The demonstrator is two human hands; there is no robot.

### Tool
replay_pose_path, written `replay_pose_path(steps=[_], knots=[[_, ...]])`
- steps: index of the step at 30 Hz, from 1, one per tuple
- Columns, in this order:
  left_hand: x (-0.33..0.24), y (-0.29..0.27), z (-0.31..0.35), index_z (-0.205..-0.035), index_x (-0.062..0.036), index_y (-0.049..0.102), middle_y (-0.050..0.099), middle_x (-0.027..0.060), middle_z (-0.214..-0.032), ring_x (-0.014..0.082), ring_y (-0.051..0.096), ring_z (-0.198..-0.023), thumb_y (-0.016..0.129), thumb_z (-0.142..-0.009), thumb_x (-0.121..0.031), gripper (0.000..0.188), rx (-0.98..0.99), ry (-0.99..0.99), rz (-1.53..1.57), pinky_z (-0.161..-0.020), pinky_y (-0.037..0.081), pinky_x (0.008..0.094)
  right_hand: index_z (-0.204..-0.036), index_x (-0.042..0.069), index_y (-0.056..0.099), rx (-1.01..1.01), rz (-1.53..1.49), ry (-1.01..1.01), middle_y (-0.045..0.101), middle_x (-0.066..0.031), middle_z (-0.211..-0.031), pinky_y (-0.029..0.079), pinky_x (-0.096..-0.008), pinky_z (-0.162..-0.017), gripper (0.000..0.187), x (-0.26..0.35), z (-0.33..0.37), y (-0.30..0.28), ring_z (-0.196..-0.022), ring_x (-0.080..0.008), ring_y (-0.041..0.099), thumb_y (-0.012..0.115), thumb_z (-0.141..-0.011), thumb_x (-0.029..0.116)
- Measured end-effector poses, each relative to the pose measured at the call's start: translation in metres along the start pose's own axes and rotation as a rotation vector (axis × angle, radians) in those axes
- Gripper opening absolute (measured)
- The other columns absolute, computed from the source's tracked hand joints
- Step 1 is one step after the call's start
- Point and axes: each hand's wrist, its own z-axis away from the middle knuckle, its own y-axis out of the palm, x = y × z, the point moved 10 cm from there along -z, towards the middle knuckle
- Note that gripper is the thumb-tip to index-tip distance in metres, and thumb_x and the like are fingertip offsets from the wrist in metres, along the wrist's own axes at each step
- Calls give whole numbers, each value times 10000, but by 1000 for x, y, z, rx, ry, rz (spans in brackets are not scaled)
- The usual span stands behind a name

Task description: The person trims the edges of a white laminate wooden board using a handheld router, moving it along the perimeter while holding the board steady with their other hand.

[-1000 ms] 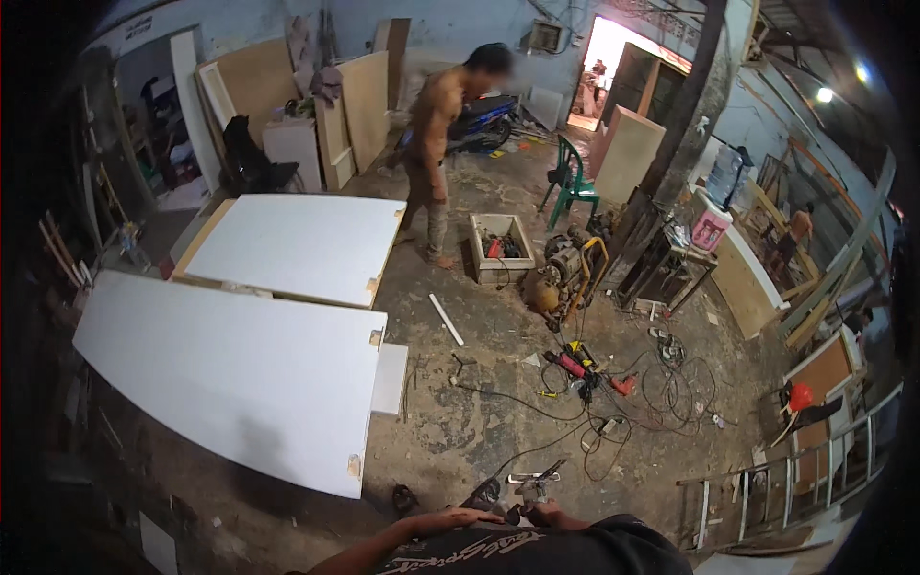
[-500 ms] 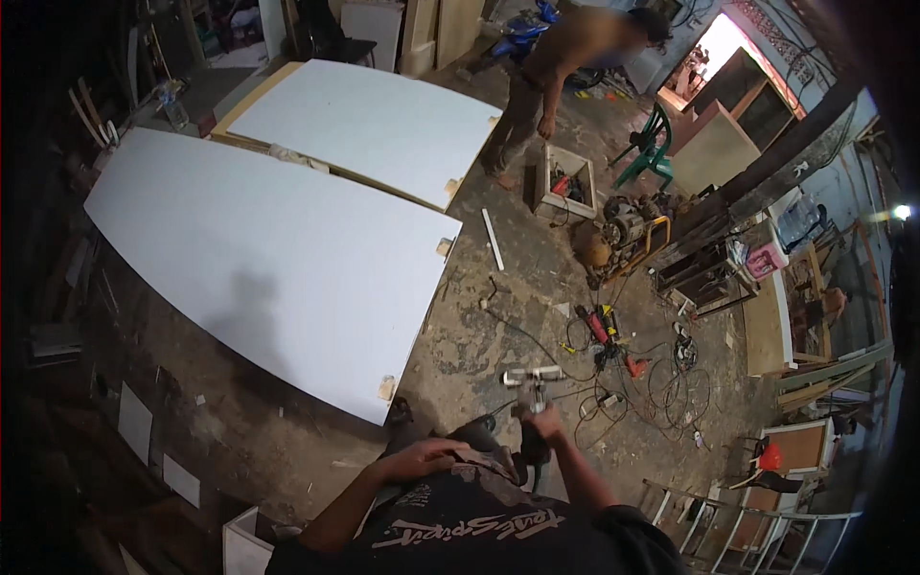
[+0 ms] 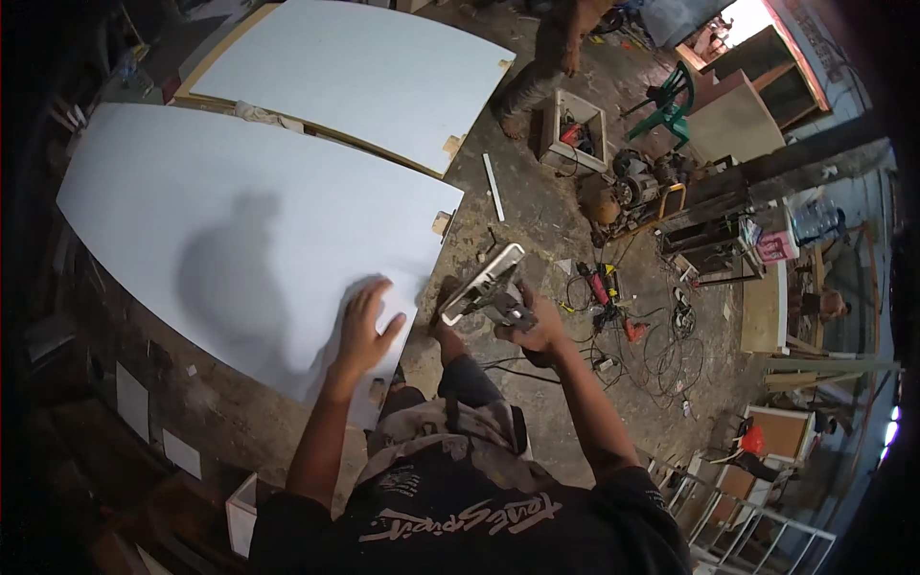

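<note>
One large white panel spreads across the left of my view, smooth and flat, a soft shadow lying over it and small wooden blocks at its right end. Its long axis runs from upper left to lower right. I see a second white panel just beyond it, roughly alongside.

Near the large panel's right end I have the left hand, palm down, fingers extended and parted, pointing away from the body, thumb out to the right. It grips nothing; I cannot tell whether it touches the surface or hovers just over it.

Right of that end, the power tool is held up above the floor: grey body, pale metal base like a long rectangular frame. The base's long axis slants from lower left to upper right, and the base is turned toward the upper left. I have the right hand wrapped around the body, some fingers hidden, its forearm reaching up from the lower right.
</note>
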Motion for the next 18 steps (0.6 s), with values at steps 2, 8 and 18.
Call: replay_pose_path(steps=[2, 8, 18], knots=[[22, 6, -20, -1493, -36, 442, 439, 155, -1553, 320, 375, -1455, 625, -960, -408, 676, 46, -32, -187, -1208, 240, 491, -1395, 39, 488, 127, 36, 38, 705, -261, -993, 543, -510, -778, 955, 29, -26, -15, -924, -465, 686, 832, -605, 451], [25, 30, -48, -1558, -87, 396, 352, 115, -1635, 282, 292, -1524, 477, -995, -553, 735, 35, -108, -479, -1239, 142, 542, -1327, 53, 503, 255, 133, -27, 712, -267, -960, 548, -531, -791, 893, 15, -89, 1, -912, -479, 687, 856, -603, 439], [54, 29, -129, -1580, -178, 371, 301, 102, -1661, 336, 250, -1538, 415, -1040, -507, 634, -142, -317, -604, -1234, 124, 604, -1180, 25, 519, 367, 39, -103, 707, -272, -937, 538, -535, -775, 842, 20, -136, -11, -882, -490, 687, 926, -558, 420]])
